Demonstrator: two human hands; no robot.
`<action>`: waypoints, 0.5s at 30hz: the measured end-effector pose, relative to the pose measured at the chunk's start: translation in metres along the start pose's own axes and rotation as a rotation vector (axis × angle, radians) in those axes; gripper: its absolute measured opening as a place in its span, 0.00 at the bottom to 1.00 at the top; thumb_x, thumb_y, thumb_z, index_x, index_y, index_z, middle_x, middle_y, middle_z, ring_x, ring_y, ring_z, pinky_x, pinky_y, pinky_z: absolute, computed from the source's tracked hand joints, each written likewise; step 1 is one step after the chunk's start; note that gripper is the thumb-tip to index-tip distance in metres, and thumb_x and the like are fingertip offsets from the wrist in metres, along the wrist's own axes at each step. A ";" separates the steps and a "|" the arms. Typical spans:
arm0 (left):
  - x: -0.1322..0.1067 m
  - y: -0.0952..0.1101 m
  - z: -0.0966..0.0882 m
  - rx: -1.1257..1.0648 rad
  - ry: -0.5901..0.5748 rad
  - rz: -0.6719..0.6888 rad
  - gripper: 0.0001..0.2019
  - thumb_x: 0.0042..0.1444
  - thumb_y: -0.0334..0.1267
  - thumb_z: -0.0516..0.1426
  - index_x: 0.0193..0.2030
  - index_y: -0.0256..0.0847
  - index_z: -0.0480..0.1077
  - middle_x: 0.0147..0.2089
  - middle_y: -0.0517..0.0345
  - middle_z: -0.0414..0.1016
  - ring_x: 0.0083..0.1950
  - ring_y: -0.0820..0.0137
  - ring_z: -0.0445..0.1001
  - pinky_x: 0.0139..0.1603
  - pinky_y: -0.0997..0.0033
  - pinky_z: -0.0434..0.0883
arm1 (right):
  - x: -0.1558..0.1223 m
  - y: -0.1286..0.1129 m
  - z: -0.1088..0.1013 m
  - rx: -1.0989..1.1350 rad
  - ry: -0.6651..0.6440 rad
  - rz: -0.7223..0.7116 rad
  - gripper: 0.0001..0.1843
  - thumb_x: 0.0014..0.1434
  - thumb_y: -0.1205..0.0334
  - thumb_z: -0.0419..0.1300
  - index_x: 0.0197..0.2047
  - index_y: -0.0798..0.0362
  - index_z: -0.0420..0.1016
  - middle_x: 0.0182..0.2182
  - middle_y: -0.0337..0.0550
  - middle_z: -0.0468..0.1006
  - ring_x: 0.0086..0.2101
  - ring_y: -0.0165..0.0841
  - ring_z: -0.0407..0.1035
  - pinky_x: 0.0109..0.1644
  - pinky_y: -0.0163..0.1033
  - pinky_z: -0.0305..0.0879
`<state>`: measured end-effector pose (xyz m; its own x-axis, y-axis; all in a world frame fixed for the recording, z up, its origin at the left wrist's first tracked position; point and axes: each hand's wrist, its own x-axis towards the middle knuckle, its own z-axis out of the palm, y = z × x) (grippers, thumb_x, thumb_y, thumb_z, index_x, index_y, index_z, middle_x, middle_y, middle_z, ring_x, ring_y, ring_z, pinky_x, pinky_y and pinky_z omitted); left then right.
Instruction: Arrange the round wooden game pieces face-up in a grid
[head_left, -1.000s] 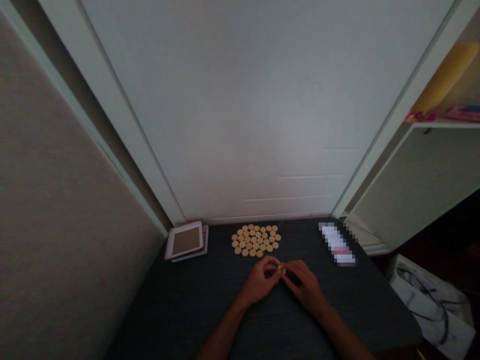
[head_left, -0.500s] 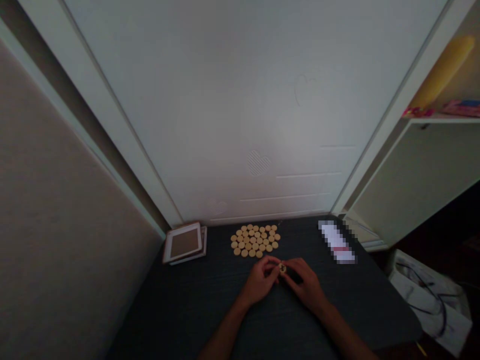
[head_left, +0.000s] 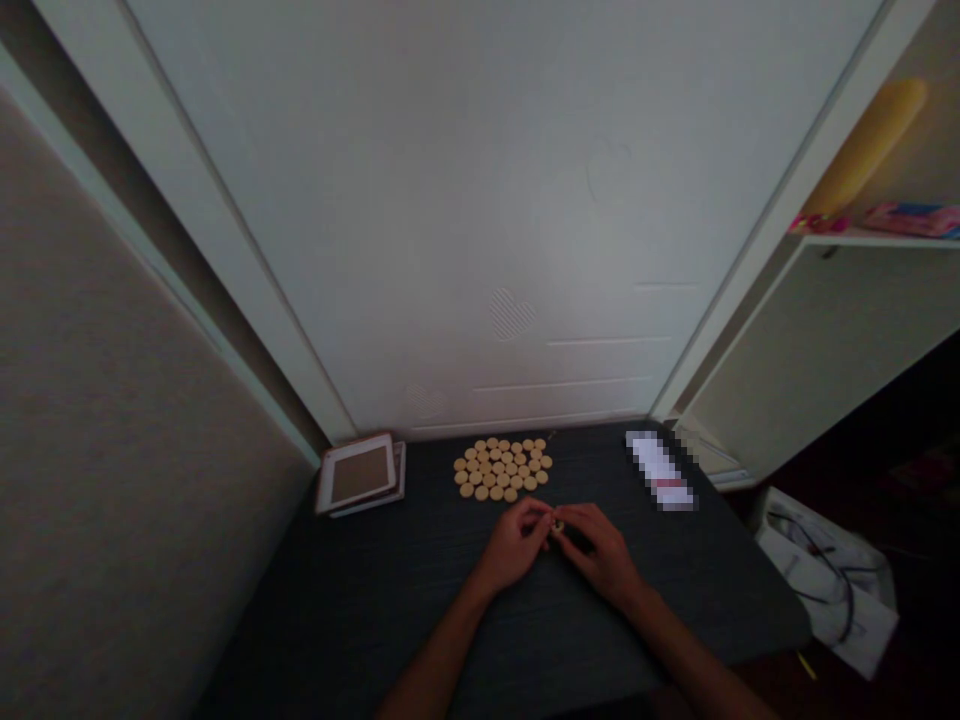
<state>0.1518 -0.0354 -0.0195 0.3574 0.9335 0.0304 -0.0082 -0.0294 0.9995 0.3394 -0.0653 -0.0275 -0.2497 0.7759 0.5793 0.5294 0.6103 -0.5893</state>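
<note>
Between my two hands is a small round wooden Chinese chess piece point(head_left: 558, 526) with a dark mark on its face. My left hand point(head_left: 517, 543) pinches it from the left with fingertips and thumb. From the right, the thumb and fingers of my right hand point(head_left: 601, 553) close on the same piece, hiding part of it. Just beyond my fingers, a cluster of similar pale wooden pieces point(head_left: 499, 468) lies flat on the dark table point(head_left: 360, 610), their faces looking plain.
Framed flat items point(head_left: 363, 474) are stacked at the table's back left. A blurred-out white and red object point(head_left: 660, 470) lies at the back right. A white panel point(head_left: 480, 200) rises behind the table. On the floor to the right stands a white bag point(head_left: 832, 580).
The piece has turned between my fingertips, so less of its marked face shows. Both hands stay together on it. The whole view has shifted slightly.
</note>
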 end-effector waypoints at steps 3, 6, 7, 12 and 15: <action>-0.001 0.001 -0.001 0.026 0.017 0.029 0.13 0.60 0.48 0.60 0.42 0.40 0.75 0.35 0.55 0.82 0.28 0.70 0.76 0.31 0.72 0.71 | -0.001 0.004 -0.006 -0.025 -0.002 0.011 0.15 0.64 0.62 0.60 0.54 0.44 0.76 0.48 0.46 0.81 0.48 0.40 0.75 0.53 0.48 0.75; -0.002 0.001 -0.004 0.057 0.079 0.060 0.13 0.62 0.48 0.58 0.43 0.40 0.74 0.39 0.51 0.83 0.27 0.71 0.75 0.29 0.72 0.71 | -0.001 0.017 -0.017 -0.101 0.041 0.067 0.12 0.65 0.60 0.60 0.51 0.46 0.77 0.48 0.47 0.81 0.49 0.41 0.75 0.54 0.49 0.74; -0.002 0.001 -0.005 0.069 0.107 0.071 0.14 0.62 0.48 0.57 0.43 0.40 0.74 0.39 0.51 0.83 0.26 0.71 0.74 0.29 0.72 0.71 | -0.001 0.023 -0.022 -0.135 0.055 0.095 0.12 0.64 0.59 0.60 0.50 0.47 0.77 0.47 0.47 0.81 0.48 0.41 0.75 0.54 0.49 0.74; -0.003 -0.001 -0.007 0.150 0.208 0.124 0.15 0.62 0.50 0.56 0.43 0.39 0.73 0.36 0.53 0.82 0.26 0.71 0.74 0.27 0.74 0.70 | -0.001 0.045 -0.039 -0.212 0.050 0.150 0.11 0.64 0.57 0.60 0.49 0.48 0.76 0.43 0.48 0.81 0.44 0.42 0.76 0.50 0.51 0.74; -0.005 -0.001 -0.006 0.230 0.235 0.151 0.14 0.64 0.48 0.55 0.43 0.39 0.74 0.34 0.55 0.82 0.26 0.71 0.75 0.26 0.74 0.71 | -0.002 0.051 -0.039 -0.231 0.040 0.157 0.11 0.64 0.57 0.61 0.48 0.48 0.77 0.42 0.48 0.82 0.44 0.43 0.75 0.50 0.51 0.73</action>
<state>0.1444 -0.0377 -0.0207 0.1432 0.9683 0.2046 0.1752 -0.2282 0.9577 0.3986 -0.0422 -0.0362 -0.1207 0.8484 0.5154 0.7312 0.4271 -0.5319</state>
